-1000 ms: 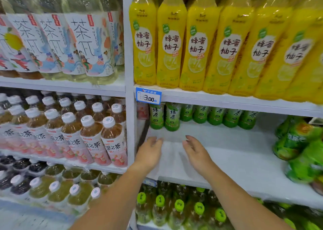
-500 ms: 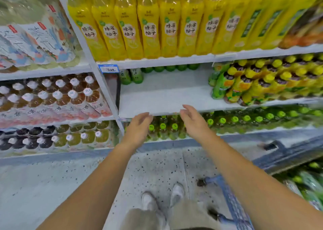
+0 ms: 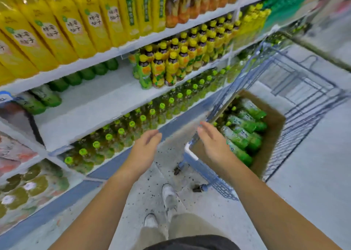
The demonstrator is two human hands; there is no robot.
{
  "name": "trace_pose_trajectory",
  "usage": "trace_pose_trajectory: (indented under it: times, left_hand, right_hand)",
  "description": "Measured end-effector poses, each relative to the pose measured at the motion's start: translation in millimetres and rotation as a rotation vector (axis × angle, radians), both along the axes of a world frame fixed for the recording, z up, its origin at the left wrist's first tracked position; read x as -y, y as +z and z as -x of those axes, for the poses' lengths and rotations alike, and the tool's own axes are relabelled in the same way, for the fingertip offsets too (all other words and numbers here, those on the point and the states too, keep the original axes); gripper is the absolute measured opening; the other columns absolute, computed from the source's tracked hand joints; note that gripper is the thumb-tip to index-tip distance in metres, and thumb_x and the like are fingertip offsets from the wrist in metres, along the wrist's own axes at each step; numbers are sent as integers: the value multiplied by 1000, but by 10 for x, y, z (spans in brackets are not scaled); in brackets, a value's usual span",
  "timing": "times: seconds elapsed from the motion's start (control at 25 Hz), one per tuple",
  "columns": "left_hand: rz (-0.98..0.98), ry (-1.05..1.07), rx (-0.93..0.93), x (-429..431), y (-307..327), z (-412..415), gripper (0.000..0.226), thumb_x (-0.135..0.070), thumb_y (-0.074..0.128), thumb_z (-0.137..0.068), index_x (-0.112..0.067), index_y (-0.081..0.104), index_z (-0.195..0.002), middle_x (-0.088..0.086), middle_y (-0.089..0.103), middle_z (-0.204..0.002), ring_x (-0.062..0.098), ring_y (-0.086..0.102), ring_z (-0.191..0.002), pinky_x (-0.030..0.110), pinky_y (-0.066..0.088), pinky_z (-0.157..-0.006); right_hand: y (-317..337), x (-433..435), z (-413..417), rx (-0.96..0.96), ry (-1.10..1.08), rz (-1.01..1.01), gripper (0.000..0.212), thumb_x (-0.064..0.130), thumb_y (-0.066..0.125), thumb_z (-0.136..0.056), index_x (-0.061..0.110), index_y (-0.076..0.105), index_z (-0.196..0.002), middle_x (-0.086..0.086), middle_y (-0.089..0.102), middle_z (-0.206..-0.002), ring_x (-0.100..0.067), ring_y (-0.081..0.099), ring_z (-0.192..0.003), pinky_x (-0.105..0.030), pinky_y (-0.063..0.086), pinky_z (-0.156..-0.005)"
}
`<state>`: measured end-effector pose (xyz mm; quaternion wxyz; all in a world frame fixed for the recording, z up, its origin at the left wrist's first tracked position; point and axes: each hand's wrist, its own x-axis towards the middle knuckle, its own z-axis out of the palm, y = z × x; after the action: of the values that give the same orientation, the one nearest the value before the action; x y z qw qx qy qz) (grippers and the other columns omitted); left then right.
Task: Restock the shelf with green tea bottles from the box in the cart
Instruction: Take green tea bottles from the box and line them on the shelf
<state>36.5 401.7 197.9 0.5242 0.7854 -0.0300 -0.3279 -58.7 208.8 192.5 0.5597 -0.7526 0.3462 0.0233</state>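
Observation:
A brown cardboard box (image 3: 273, 128) sits in the wire cart (image 3: 303, 105) at right, filled with several green tea bottles (image 3: 245, 124) lying on their sides. The white shelf (image 3: 91, 109) at left centre has a mostly bare board, with a row of green tea bottles (image 3: 74, 80) at its back. My left hand (image 3: 145, 145) hangs in the air below the shelf edge, fingers relaxed, holding nothing. My right hand (image 3: 213, 141) hovers over the near corner of the box, fingers straight and spread, not touching a bottle.
Yellow bottles (image 3: 76, 27) fill the shelf above. Yellow-capped bottles (image 3: 176, 60) stand on the right part of the same shelf. Green-capped bottles (image 3: 133, 124) line the shelf below. My feet (image 3: 167, 198) stand on speckled floor beside the cart's blue frame (image 3: 205, 170).
Both hands have left the shelf board and swung right and down toward the cart. The view turned right, bringing the box of bottles into sight.

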Motion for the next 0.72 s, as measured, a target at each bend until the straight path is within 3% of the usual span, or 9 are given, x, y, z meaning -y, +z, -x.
trace_pose_trajectory:
  times: [0.16,0.32,0.52,0.72]
  left_hand:
    - [30,-185,-26,582,33,452,44,-43,46,-104,-26,49,-145,-11,48,-145,6,45,-122,28,36,-99]
    - [35,-283,-90,1218,26,761,49,-46,45,-104,-26,43,-149,-9,47,-146,7,45,-119,30,37,-100]
    - [-7,-271,-140,2245,-213,997,52,-44,44,-105,-22,39,-152,-4,45,-150,10,44,-118,30,34,-95]
    - [-83,-77,-267,3266,-666,1176,53,-44,47,-104,-20,40,-151,-2,48,-145,20,47,-132,31,34,-99]
  right_hand:
    - [62,399,715,-11,-158,63,49,41,44,-104,23,42,-149,10,48,-142,-7,46,-131,-23,32,-98]
    - [4,900,1212,-20,-273,87,47,44,46,-102,31,44,-147,14,50,-139,-5,47,-126,-28,36,-104]
    - [-350,1743,1444,-76,-258,42,46,39,45,-104,28,41,-149,11,50,-134,-5,47,-118,-27,37,-101]
    - [-825,2951,1377,-195,-75,-11,51,42,45,-103,28,36,-151,9,51,-141,-12,50,-124,-38,41,-109]
